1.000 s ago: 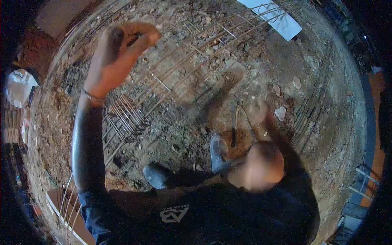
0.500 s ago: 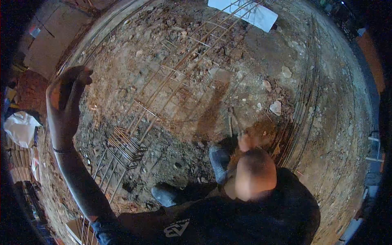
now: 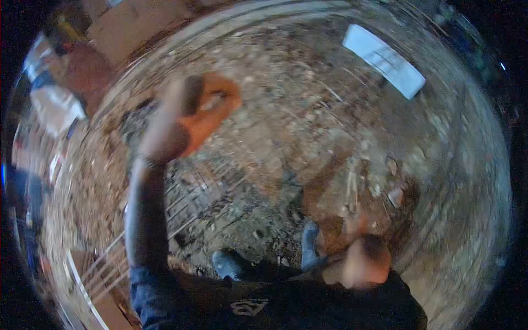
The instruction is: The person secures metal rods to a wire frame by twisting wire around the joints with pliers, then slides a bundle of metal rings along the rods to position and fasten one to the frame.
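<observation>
My left hand (image 3: 203,113) is raised over the ground at upper left, its fingers curled toward the thumb. Blur hides whatever may be between the fingertips. Below it lies a long rebar cage (image 3: 201,192) with a bunch of stirrups, smeared by motion. Low and right of centre, my right hand (image 3: 355,223) is closed around a slim two-handled tool that looks like pincers (image 3: 352,184), pointing away from me. That forearm is strongly foreshortened.
Rough, stony soil (image 3: 275,148) surrounds my shoes (image 3: 228,264). A white board (image 3: 385,63) lies at upper right. Crumpled white sacking (image 3: 55,107) and brown sheets (image 3: 140,27) are at upper left. Long bars (image 3: 107,261) run toward the lower left.
My left hand has swung right and inward over the rebar cage. The view has shifted, so the white board sits lower and farther right. The right hand still grips the tool.
</observation>
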Demonstrator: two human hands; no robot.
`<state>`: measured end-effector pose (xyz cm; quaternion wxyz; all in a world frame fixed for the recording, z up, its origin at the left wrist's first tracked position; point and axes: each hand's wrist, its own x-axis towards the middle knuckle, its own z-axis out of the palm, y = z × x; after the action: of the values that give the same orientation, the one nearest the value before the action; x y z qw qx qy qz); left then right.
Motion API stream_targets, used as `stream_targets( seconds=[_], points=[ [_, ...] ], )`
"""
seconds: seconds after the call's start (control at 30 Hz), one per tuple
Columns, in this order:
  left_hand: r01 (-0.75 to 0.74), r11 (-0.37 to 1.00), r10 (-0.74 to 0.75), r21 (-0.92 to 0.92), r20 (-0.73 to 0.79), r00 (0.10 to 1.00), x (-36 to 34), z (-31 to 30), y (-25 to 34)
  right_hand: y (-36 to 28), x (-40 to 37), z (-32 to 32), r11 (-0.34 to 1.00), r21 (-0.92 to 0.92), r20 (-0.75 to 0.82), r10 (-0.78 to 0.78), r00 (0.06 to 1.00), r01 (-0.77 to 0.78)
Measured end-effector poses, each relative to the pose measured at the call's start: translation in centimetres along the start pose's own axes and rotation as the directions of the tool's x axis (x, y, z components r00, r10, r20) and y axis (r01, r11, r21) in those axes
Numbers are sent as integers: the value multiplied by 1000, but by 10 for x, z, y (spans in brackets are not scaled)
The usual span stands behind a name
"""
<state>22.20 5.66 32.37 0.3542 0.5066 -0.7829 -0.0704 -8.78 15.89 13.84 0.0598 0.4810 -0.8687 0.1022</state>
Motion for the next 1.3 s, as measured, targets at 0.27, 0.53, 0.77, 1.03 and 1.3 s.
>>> stream_targets(
  seconds=[0.27,0.53,0.77,1.03,1.3],
  points=[
    [-104,994,108,-40,99,989,3,-11,11,-6,105,-64,354,816,112,-872,476,457],
    [-194,981,193,-12,174,966,-11,-28,11,-47,93,-133,302,861,237,-950,203,410],
    [-191,981,191,-21,234,953,-12,-35,13,-54,107,-145,405,787,385,-912,142,466],
    [-188,982,189,-32,265,945,-10,-29,14,-60,114,-144,237,723,245,-966,80,649],
    [-252,965,261,-73,218,940,-11,-27,5,-70,110,-154,524,711,507,-844,175,469]
  ],
)
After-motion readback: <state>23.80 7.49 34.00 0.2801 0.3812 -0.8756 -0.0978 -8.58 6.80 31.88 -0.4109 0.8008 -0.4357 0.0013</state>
